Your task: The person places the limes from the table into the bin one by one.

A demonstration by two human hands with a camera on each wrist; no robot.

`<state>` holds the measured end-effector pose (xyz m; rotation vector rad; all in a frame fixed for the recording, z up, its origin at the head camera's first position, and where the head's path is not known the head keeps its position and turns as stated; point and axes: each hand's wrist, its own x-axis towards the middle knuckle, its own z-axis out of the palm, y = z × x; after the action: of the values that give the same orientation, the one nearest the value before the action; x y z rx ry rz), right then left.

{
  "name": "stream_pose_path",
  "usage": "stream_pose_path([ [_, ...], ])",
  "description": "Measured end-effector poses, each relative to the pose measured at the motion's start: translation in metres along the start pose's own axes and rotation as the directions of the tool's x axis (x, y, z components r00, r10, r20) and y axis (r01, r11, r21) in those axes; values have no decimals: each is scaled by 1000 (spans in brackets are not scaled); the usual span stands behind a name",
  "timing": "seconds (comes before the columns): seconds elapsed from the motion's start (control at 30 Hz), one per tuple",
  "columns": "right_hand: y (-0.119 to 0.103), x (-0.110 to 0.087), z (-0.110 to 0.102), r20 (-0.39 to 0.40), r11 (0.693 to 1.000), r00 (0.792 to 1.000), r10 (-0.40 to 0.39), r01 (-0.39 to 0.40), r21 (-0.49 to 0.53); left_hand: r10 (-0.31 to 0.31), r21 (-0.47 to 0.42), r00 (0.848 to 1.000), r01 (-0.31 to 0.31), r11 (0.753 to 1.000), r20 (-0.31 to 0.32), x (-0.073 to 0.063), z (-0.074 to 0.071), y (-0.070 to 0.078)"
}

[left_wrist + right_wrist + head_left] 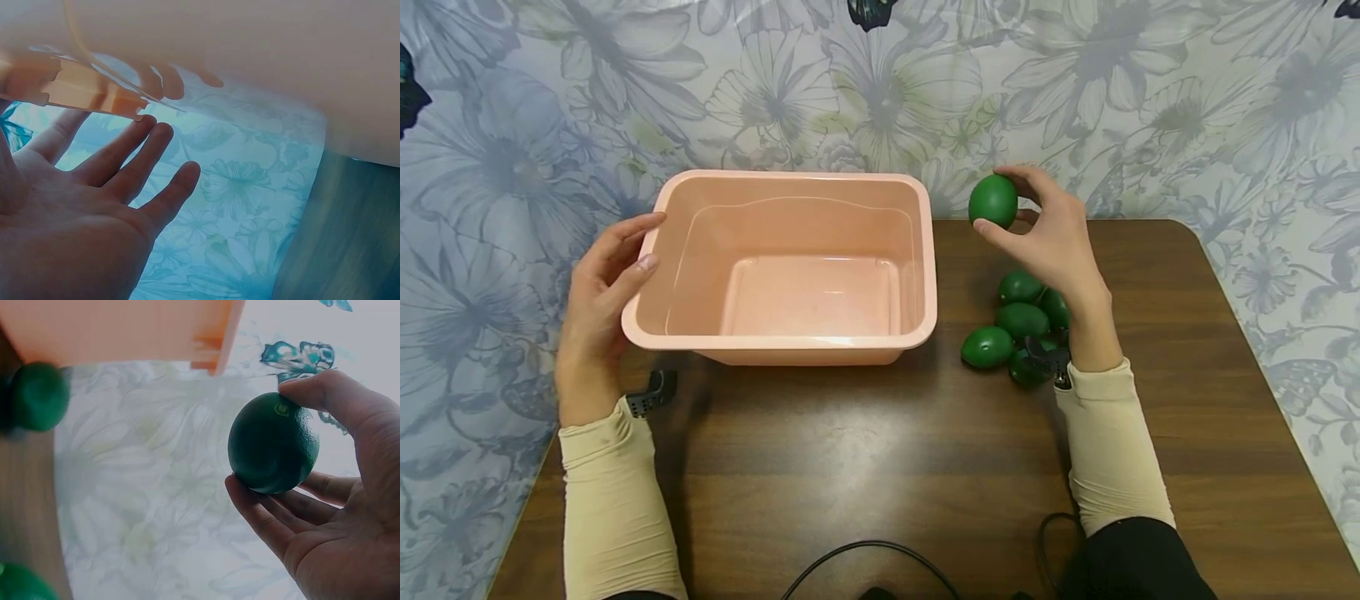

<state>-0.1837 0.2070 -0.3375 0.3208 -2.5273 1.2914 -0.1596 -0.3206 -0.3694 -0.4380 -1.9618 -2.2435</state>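
A peach-coloured plastic basin [805, 217] stands at the back of the table, its open top facing me. My left hand [598, 304] holds its left rim, thumb at the inner edge; in the left wrist view the fingers [134, 162] reach out under the rim. To the basin's right, my right hand [1052, 225] pinches a shiny dark green lime [992, 201] between thumb and fingertips, raised above the table. The right wrist view shows this lime [273, 444] with its small stem scar. Below that hand lie several more limes [1022, 321], partly covered by the right wrist.
The brown wooden table [850, 450] ends at a floral-patterned sheet [880, 100] behind and at both sides. A black cable [872, 543] loops at the front edge. Dark wrist mounts [655, 392] sit at both wrists.
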Motion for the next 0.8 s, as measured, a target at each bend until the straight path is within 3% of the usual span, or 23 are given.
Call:
stream_pose_path([
  [0.27,-52,8,7,-54,991,996,-70,76,111,0,2,1000,0,1000,-4,0,0,-1],
  [0.4,-59,13,16,-31,986,994,-103,106,132,1,-6,1000,-1,1000,6,-1,1,0],
  [0.63,-62,17,26,-34,981,990,-139,142,131,-2,50,999,3,999,-36,1,2,1],
  [0.8,-67,19,34,-18,975,986,-168,169,146,6,18,1000,-6,1000,-4,0,0,0],
])
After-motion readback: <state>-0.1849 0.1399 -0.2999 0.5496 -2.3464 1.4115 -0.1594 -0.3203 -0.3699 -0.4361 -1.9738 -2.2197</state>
